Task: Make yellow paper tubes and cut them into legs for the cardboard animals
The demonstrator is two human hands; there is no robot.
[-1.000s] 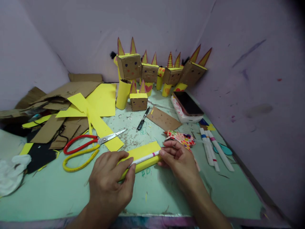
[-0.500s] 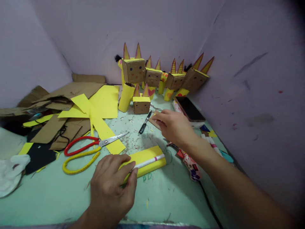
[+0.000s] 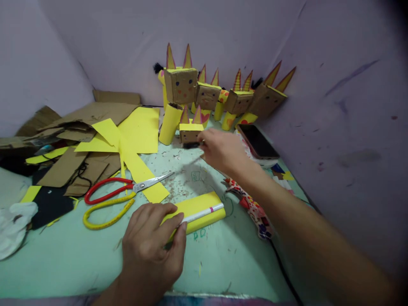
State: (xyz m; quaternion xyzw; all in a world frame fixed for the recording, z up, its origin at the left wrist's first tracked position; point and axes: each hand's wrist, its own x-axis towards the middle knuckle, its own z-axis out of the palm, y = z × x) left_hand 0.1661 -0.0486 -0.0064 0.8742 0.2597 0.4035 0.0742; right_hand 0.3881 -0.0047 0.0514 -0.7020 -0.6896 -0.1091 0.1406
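My left hand (image 3: 152,246) is closed on the near end of a yellow paper roll (image 3: 195,209) lying on the green table, with a white marker (image 3: 204,213) pressed along its top edge under the thumb. My right hand (image 3: 222,149) reaches across the table, fingers pinched on a black pen (image 3: 191,145) lifted just in front of a small cardboard head with yellow ears (image 3: 190,129). The pen is blurred by motion.
Red and yellow scissors (image 3: 117,196) lie left of the roll. Yellow paper sheets (image 3: 135,131) and cardboard scraps (image 3: 76,123) fill the left. Cardboard animal figures (image 3: 207,95) line the back wall. A phone (image 3: 258,142) rests at right, and a patterned glue gun (image 3: 255,210) sits below my arm.
My right hand left the roll, reached to the black pen on the table and lifted it toward the small cardboard head. My left hand stayed on the roll and marker.
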